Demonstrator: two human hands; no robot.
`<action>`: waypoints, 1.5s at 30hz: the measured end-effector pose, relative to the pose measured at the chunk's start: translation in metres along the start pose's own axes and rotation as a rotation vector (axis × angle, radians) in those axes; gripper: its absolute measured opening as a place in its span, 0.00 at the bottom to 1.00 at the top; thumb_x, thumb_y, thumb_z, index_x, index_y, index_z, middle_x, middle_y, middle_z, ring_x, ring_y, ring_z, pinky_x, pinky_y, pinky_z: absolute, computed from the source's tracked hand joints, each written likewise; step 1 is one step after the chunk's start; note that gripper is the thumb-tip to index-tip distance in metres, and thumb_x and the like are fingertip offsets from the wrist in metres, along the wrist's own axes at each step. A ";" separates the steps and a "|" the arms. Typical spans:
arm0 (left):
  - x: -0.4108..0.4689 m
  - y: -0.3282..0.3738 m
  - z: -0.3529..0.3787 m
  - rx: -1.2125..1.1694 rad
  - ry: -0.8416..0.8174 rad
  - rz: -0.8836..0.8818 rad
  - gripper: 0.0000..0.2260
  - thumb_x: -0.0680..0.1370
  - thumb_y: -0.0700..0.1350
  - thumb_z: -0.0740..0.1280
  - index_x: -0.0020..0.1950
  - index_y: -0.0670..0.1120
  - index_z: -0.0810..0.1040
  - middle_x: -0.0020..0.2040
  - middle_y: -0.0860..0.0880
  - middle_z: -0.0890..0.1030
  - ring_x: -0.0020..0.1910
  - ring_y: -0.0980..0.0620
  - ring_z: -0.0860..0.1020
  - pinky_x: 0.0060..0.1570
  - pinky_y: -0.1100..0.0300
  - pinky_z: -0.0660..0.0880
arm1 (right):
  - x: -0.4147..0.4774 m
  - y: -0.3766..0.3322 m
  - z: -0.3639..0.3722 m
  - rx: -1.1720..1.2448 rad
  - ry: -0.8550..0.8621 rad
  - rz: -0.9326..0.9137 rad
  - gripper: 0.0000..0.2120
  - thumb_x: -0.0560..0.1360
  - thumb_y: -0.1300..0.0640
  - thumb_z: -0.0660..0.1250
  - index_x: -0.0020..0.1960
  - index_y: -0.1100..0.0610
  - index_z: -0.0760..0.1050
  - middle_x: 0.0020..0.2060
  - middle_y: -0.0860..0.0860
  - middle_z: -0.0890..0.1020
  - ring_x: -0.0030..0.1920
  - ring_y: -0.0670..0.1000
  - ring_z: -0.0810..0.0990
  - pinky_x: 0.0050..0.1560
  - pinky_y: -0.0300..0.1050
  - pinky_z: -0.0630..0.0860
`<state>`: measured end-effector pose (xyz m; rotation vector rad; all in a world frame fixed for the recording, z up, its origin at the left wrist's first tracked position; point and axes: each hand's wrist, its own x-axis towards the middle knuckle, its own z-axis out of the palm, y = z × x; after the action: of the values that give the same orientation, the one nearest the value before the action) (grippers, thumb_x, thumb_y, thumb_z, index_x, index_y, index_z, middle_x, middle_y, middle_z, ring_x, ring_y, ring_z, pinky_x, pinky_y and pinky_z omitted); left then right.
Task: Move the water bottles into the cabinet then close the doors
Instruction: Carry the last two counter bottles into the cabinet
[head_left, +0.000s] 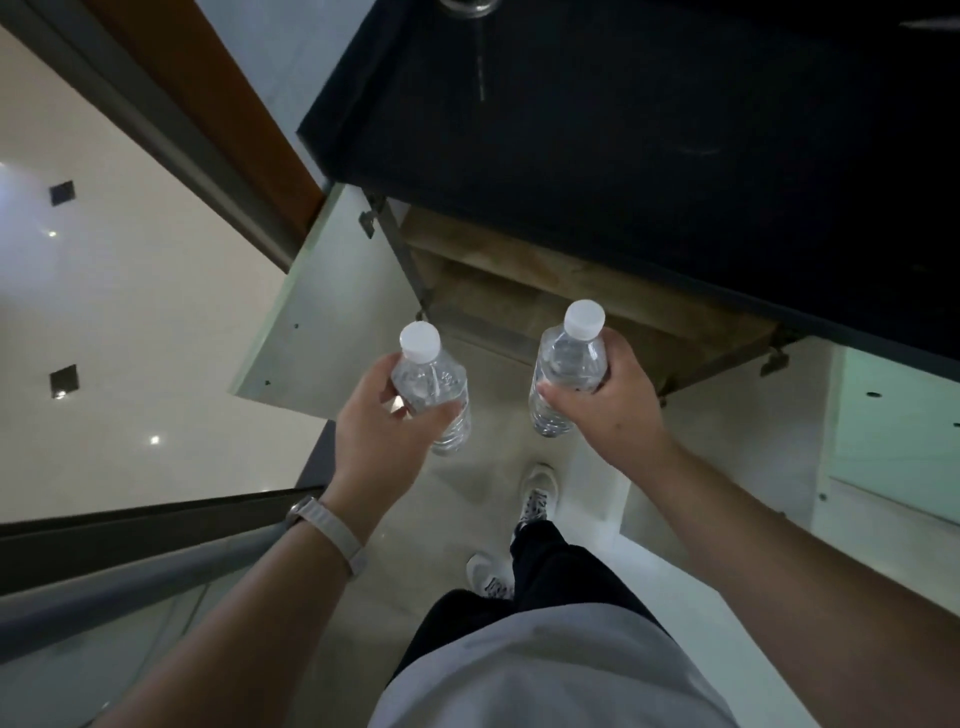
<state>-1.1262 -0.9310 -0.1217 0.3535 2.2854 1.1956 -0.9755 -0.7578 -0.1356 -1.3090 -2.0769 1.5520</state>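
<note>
The person stands facing the open cabinet (545, 280) with both forearms stretched forward and down, a clear water bottle in each hand. The left hand (382, 415), a pale wristband (332, 525) on its wrist, wraps the left bottle (436, 387) from the outer side, thumb and fingers curled round its upper body just below the white cap. The right hand (610, 397) grips the right bottle (569, 364) the same way from its own outer side, thumb across the near face and fingers closed round the far one. Both bottles are held roughly upright with their caps up, side by side but apart, in the air above the pale floor (498, 441) and just in front of the cabinet's wooden shelves, not inside it. The left door (332, 306) and right door (893, 415) both stand swung open under the dark countertop (623, 130).
</note>
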 end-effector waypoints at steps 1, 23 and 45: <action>0.008 0.001 0.001 -0.007 -0.002 -0.003 0.26 0.69 0.46 0.81 0.65 0.54 0.78 0.54 0.58 0.82 0.54 0.61 0.81 0.53 0.67 0.77 | 0.008 0.000 0.003 -0.001 -0.012 0.003 0.26 0.67 0.51 0.78 0.59 0.42 0.69 0.49 0.41 0.79 0.49 0.41 0.79 0.49 0.39 0.75; 0.193 -0.029 0.025 -0.004 -0.203 -0.018 0.26 0.70 0.45 0.80 0.62 0.60 0.74 0.51 0.63 0.79 0.46 0.75 0.77 0.44 0.76 0.73 | 0.126 -0.001 0.076 -0.064 0.070 0.248 0.26 0.66 0.48 0.77 0.57 0.40 0.66 0.49 0.41 0.79 0.48 0.41 0.79 0.42 0.36 0.73; 0.336 -0.217 0.171 -0.240 -0.025 0.254 0.27 0.68 0.38 0.81 0.65 0.46 0.78 0.55 0.53 0.83 0.51 0.60 0.82 0.51 0.67 0.77 | 0.260 0.202 0.188 0.081 0.166 -0.097 0.25 0.65 0.52 0.80 0.51 0.35 0.68 0.50 0.36 0.78 0.50 0.34 0.78 0.45 0.29 0.73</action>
<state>-1.3033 -0.7856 -0.4911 0.5759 2.0906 1.5636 -1.1422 -0.6739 -0.4656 -1.2436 -1.9268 1.4206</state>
